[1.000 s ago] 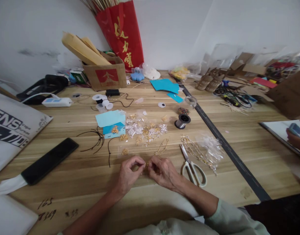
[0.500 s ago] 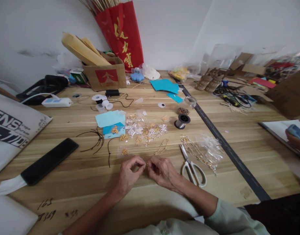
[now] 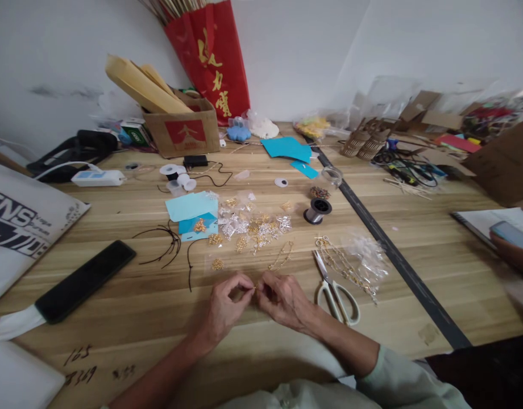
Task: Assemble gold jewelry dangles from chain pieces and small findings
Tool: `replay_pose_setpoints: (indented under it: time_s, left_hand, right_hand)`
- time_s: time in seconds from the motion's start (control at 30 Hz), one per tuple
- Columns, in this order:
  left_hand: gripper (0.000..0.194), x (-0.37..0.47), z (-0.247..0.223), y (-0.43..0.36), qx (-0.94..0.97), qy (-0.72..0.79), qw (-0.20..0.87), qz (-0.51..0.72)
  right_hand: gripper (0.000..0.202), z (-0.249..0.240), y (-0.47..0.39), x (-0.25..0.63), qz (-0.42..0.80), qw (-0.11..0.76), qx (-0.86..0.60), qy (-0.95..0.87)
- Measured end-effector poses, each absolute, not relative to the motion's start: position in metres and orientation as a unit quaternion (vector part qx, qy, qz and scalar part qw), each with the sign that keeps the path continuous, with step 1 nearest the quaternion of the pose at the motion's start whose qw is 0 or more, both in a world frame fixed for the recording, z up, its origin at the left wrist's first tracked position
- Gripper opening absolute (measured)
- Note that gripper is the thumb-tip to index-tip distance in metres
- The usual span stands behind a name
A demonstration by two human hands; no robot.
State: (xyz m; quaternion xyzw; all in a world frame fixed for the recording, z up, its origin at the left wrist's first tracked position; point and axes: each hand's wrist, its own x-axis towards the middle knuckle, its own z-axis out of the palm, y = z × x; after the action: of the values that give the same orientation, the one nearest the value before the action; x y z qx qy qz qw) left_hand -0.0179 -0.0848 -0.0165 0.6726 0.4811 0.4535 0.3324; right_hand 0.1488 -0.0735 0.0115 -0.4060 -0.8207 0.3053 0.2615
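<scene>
My left hand (image 3: 228, 304) and my right hand (image 3: 286, 298) meet at the front middle of the table, thumbs and forefingers pinched. Between the fingertips shows a small gold-coloured piece (image 3: 256, 287), too tiny to make out its kind. Just beyond the right hand lies a thin gold chain (image 3: 282, 258). Scissors with white handles (image 3: 336, 295) rest to the right of that hand, blades partly apart. Past the left hand are a small heap of gold findings (image 3: 218, 264) and a black cord (image 3: 190, 267). Gold and silver jewellery parts (image 3: 255, 227) spread out farther back.
More gold chains (image 3: 342, 261) lie beside clear plastic bags (image 3: 368, 255). A wire spool (image 3: 318, 211) stands behind the scissors. Blue cards (image 3: 193, 207) and a black phone-like slab (image 3: 86, 281) occupy the left. At far right, another person's hand (image 3: 509, 247) is near a phone and notebook.
Both hands stay in almost the same place, still pinched around the small gold piece. At far right, the other person's phone has shifted slightly left and down.
</scene>
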Motion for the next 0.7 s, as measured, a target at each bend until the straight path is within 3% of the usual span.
replay_pose_setpoints:
  time_s: [0.4,0.57,0.7]
  left_hand:
    - [0.008,-0.020,-0.008,-0.082,0.631,0.487,0.427,0.427]
    - [0.014,-0.022,-0.004,-0.081,0.627,0.504,0.435,0.404]
    - [0.008,-0.023,-0.008,-0.080,0.609,0.519,0.439,0.410]
  right_hand:
    - [0.005,0.005,-0.071,0.151,0.314,0.260,-0.422,-0.810]
    - [0.005,0.004,-0.071,0.153,0.309,0.263,-0.421,-0.811]
    - [0.005,0.007,-0.072,0.153,0.309,0.262,-0.419,-0.812]
